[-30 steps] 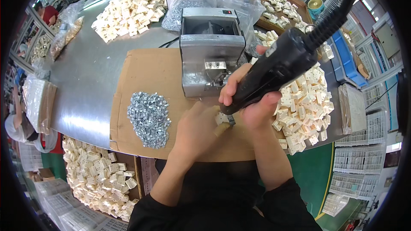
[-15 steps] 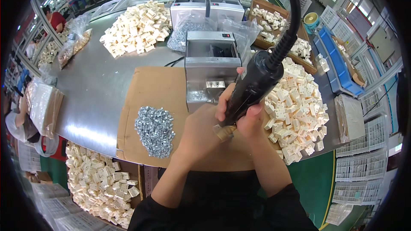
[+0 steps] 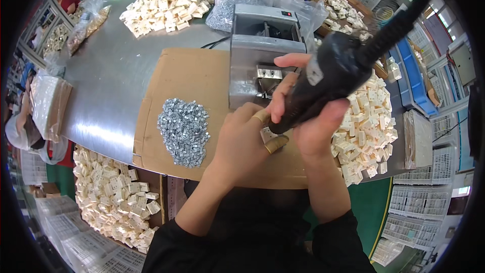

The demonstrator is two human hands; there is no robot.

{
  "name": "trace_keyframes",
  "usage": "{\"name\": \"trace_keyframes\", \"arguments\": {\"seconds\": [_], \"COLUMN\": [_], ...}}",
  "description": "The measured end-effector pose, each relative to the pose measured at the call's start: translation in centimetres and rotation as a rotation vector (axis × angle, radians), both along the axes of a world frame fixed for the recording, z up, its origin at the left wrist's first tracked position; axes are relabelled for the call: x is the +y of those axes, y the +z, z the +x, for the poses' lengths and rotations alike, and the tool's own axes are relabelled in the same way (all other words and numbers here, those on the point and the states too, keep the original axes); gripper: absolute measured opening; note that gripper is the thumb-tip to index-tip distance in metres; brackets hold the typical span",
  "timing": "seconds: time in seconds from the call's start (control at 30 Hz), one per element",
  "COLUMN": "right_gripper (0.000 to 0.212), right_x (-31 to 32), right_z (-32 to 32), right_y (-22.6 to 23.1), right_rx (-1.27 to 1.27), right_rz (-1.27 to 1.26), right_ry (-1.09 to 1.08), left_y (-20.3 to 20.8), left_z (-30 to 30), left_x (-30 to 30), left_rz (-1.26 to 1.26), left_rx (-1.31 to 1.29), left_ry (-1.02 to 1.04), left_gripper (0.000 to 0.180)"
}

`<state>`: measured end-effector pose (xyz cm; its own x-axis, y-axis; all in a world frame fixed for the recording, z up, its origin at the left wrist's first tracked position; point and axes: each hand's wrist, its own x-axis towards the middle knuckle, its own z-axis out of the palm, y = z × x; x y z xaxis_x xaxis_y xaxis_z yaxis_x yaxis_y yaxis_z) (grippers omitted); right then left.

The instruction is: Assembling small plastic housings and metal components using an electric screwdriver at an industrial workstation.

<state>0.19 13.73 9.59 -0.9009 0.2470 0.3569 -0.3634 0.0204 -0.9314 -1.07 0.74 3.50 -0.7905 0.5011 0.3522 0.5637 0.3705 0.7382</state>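
We see the right hand (image 3: 308,121) wrapped around a black driver (image 3: 328,78), fingers curled over its barrel, the tool tilted so its tip points down at a small cream part (image 3: 268,135). The left hand (image 3: 242,141) comes in from below, wrist bent, pinching that part between finger and thumb on the cardboard (image 3: 187,76). Both forearms rise from the lower edge. A screw pile (image 3: 183,130) lies just left, a grey machine (image 3: 262,45) behind.
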Motion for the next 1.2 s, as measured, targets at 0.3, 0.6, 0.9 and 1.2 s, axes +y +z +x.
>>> {"name": "trace_keyframes", "arguments": {"seconds": [0.3, 0.6, 0.9, 1.2], "right_gripper": [0.117, 0.113, 0.09, 0.07], "right_x": [0.4, 3.1, 5.3, 5.2], "right_z": [0.0, 0.8, 2.3, 3.0], "right_y": [0.6, -0.9, 1.3, 0.1], "right_rx": [-0.014, 0.24, 0.343, 0.392], "right_rz": [0.059, -0.203, -0.131, -0.116], "right_ry": [-0.053, 0.264, 0.281, 0.172], "left_y": [-3.3, -3.5, -3.6, -3.5], "left_z": [0.7, 0.4, 0.1, -0.1], "left_x": [-0.4, -0.5, -0.6, -0.6], "left_rz": [-0.049, -0.054, -0.066, -0.043], "left_rx": [0.026, 0.083, 0.101, 0.072], "left_ry": [0.003, -0.003, -0.037, -0.072], "left_gripper": [0.044, 0.042, 0.049, 0.048]}}
